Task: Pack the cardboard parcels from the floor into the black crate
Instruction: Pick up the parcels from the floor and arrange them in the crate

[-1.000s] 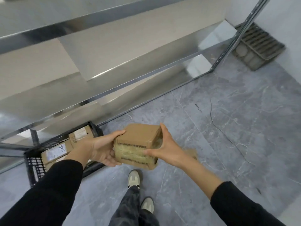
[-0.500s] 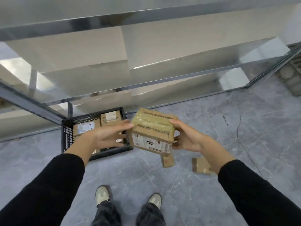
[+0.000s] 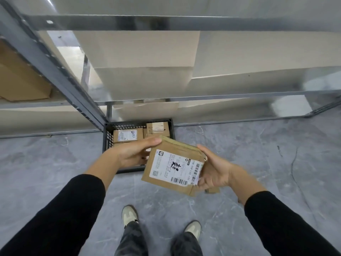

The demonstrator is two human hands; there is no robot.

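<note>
I hold a brown cardboard parcel (image 3: 173,167) in both hands, its white shipping label facing up at me. My left hand (image 3: 132,154) grips its upper left edge, thumb on top. My right hand (image 3: 212,172) grips its right side. The parcel hangs above the floor, over the near right corner of the black crate (image 3: 108,137). The crate stands on the floor against the shelf foot and holds several labelled parcels (image 3: 127,135). A small piece of another parcel (image 3: 212,190) shows on the floor under my right hand.
A metal shelving rack (image 3: 60,80) rises right behind the crate, with a slanted upright at the left. A large cardboard box (image 3: 22,82) sits on a shelf at the far left. My two shoes (image 3: 130,216) stand on the grey marble floor below the parcel.
The parcel has turned over in my hands so its label side faces up. The view has swung left, bringing the crate to the centre just behind the parcel.
</note>
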